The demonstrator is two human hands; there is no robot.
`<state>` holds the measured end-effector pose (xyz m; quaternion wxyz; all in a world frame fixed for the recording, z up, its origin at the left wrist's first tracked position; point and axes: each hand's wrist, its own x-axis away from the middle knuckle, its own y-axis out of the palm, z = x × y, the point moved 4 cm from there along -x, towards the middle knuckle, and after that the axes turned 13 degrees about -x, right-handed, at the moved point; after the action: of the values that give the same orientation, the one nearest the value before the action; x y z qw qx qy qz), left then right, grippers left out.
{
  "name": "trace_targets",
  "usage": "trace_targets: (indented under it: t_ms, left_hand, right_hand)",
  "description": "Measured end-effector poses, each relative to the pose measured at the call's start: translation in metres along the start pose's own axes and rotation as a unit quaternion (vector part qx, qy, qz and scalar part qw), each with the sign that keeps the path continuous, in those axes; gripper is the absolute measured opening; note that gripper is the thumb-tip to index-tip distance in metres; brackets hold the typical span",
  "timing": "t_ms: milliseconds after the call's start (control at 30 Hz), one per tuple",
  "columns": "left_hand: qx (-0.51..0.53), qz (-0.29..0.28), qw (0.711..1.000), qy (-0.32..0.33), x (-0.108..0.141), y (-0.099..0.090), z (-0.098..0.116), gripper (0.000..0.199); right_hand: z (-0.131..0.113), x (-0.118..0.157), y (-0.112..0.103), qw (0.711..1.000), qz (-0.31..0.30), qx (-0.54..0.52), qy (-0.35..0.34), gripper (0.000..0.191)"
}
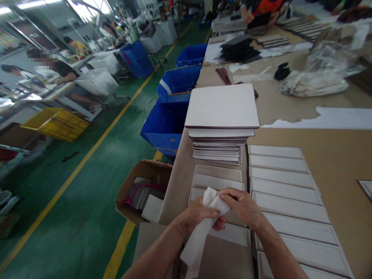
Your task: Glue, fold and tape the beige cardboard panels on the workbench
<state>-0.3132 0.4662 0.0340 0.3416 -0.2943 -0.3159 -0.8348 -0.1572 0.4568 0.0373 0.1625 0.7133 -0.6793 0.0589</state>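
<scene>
A crumpled white cloth (198, 241) hangs between my two hands above the front of the table. My left hand (200, 213) is closed around its middle, the thumb lying across it. With thumb and fingers, my right hand (240, 203) pinches the upper end. Below them lie flat rectangular panels (219, 181) with pale faces and dark edges, partly hidden by my hands. Just right of these runs an overlapping row of similar panels (287, 201). Beyond my hands stands a stack of pale boards (222, 106), the top one larger and set askew.
Left of the table stand a cardboard box (128, 193) holding panels and several blue bins (162, 137). A plastic bag (316, 83) and dark pieces (238, 48) lie farther back. A co-worker in orange (266, 7) is at the far end. Across the green aisle, people sit at workbenches.
</scene>
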Motion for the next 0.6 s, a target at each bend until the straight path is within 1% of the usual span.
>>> trace_targets:
  t_ms: [67,133,200,267,333,433,500,600]
  left_hand:
    - [-0.006,0.019,1.000,-0.009,-0.002,0.002,-0.001,0.040]
    - [-0.014,0.030,0.999,-0.004,-0.003,0.004,0.000,0.034]
    - [-0.024,0.042,0.999,0.009,-0.005,0.004,0.003,0.029]
    - [-0.033,0.061,0.997,0.020,-0.007,0.002,0.006,0.022]
    - [-0.038,0.082,0.995,0.028,-0.008,-0.003,0.009,0.020]
    - [-0.042,0.101,0.993,0.035,-0.007,-0.009,0.011,0.025]
    - [-0.043,0.102,0.993,0.031,-0.006,-0.011,0.011,0.030]
    - [-0.040,0.084,0.996,0.012,-0.005,-0.009,0.007,0.037]
  right_hand:
    - [-0.008,0.002,0.003,0.997,-0.012,0.031,-0.070,0.023]
    - [-0.015,0.005,0.006,0.988,-0.010,0.055,-0.144,0.021]
    - [-0.021,0.009,0.007,0.977,0.017,0.078,-0.199,0.020]
    - [-0.023,0.013,0.004,0.967,0.060,0.096,-0.227,0.020]
    - [-0.022,0.014,0.000,0.965,0.091,0.099,-0.227,0.020]
    - [-0.015,0.012,-0.006,0.972,0.109,0.076,-0.191,0.019]
    - [-0.007,0.012,-0.009,0.979,0.127,0.053,-0.152,0.019]
    - [0.004,0.012,-0.010,0.984,0.148,0.016,-0.094,0.025]
